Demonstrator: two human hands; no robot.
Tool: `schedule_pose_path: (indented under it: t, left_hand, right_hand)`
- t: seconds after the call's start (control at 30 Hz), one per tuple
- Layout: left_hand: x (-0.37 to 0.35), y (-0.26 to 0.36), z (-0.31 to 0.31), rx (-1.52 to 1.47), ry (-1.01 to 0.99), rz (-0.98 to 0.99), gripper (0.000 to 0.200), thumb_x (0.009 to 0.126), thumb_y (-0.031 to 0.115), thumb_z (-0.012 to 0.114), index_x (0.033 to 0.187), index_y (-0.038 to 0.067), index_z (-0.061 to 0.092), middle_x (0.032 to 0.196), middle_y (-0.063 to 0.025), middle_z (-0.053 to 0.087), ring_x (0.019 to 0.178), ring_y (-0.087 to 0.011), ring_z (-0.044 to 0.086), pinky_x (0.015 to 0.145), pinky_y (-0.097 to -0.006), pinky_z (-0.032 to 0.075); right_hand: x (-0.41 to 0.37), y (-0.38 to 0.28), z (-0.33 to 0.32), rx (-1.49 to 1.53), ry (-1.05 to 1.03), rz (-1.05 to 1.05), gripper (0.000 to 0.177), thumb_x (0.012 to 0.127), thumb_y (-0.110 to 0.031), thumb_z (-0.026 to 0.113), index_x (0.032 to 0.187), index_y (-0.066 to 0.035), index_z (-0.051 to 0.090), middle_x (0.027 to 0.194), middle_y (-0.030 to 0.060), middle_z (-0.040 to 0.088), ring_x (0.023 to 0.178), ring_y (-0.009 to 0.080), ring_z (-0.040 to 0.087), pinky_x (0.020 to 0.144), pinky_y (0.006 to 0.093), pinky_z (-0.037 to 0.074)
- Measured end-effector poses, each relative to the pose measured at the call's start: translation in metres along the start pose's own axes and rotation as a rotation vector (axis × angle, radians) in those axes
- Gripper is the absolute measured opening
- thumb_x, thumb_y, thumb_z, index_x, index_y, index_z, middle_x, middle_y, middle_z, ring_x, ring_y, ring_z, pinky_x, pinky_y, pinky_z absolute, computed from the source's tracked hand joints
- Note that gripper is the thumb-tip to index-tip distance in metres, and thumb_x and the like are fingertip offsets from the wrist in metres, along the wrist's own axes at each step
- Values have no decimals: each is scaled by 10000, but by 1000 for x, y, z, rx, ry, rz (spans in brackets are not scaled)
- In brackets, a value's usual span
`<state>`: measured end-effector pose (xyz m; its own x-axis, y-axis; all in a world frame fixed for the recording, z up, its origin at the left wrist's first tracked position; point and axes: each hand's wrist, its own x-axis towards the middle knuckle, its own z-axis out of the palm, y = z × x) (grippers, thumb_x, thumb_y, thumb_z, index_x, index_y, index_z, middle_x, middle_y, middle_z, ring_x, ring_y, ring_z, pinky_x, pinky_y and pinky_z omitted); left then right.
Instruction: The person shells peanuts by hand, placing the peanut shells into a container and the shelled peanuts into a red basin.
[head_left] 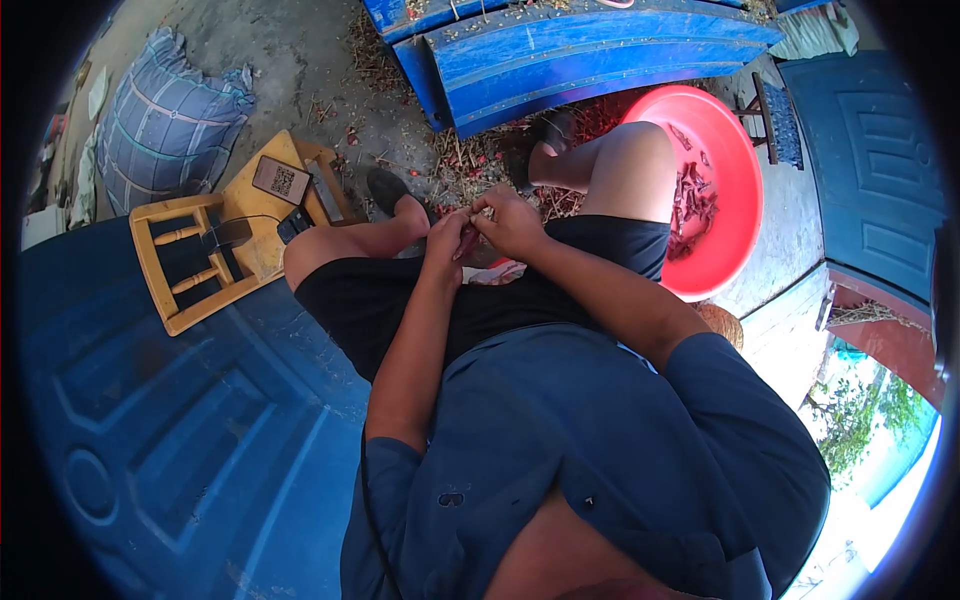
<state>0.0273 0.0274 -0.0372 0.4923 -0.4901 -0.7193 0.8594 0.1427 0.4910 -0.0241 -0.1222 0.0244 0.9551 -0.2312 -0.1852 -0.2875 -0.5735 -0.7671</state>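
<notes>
Above my lap, my left hand (446, 240) is closed around a dark red dried chili pepper (467, 242). Close beside it, my right hand (510, 226) has its thumb and fingers pinched at the upper end of the pepper, where a small pale bit shows. The fingertips of both hands nearly meet, and parts of the pepper are hidden by them. To the right of my leg stands a red plastic basin (738, 215) with several dried red chili peppers (692, 205) in it.
A blue metal container (600, 65) stands ahead, with stalks and red scraps (465, 165) on the floor before it. At left are a wooden chair (250, 190), carrying a card with a QR code (282, 180), and a stuffed checked sack (170, 125). Blue door panels (190, 420) flank me.
</notes>
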Motion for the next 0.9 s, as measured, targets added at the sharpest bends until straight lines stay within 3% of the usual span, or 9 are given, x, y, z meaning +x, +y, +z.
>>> schedule_pose_path:
  t: [0.1,0.3,0.37,0.4,0.47,0.57,0.7,0.77,0.9]
  left_hand:
    - [-4,3,0,2,-33,27,259,925,178,522,1092,32,655,763,-17,621,563,-104,553,477,-252,424]
    - [-14,14,12,-9,58,25,196,973,267,519,1024,96,599,813,-20,626,614,-129,599,510,-271,466]
    - [-14,13,15,-13,33,24,219,969,284,530,1010,84,611,800,-28,639,616,-124,609,502,-263,472]
    - [-15,13,15,-17,9,21,244,966,301,541,997,73,624,788,-36,652,617,-119,620,494,-255,478]
    - [-17,11,15,8,-8,28,239,968,295,545,1003,72,625,792,-34,656,615,-117,618,495,-253,476]
    - [-26,14,23,84,-18,26,209,978,274,541,1019,83,617,797,-23,654,617,-111,610,506,-249,468]
    - [-26,13,24,117,-41,11,189,988,252,540,1054,90,612,808,-12,655,632,-98,608,522,-242,468]
    - [-24,10,24,145,-56,-19,198,989,255,542,1068,86,611,817,-12,658,639,-96,609,523,-242,470]
    - [-30,9,28,157,-108,-32,211,997,251,538,1099,80,608,842,-10,666,656,-91,613,525,-232,464]
  right_hand:
    - [4,11,12,32,57,88,207,780,-228,720,919,-75,707,1063,139,650,986,329,638,831,430,515]
    - [22,31,23,280,88,-73,215,788,-180,742,935,-23,735,963,130,673,950,265,654,830,381,519]
    - [28,36,24,537,-57,31,244,862,-163,717,1049,-6,713,992,72,675,982,180,636,839,337,505]
    - [28,33,21,538,-58,31,244,862,-163,717,1049,-6,713,992,72,675,982,180,636,839,337,505]
    - [30,30,9,738,-342,326,296,890,-180,700,1131,-8,688,1046,46,673,1002,139,619,845,303,500]
    - [30,41,1,929,-430,404,363,901,-193,689,1210,-7,652,1063,43,684,931,129,638,800,291,509]
    - [29,24,-14,987,-441,485,305,914,-215,671,1147,-19,694,998,31,702,864,114,639,772,287,508]
    - [33,19,-15,681,-463,393,262,918,-238,667,1061,-28,731,927,27,719,801,116,639,747,286,506]
    - [40,45,-8,614,-454,390,266,918,-286,684,989,-38,751,899,34,725,773,115,637,712,290,507]
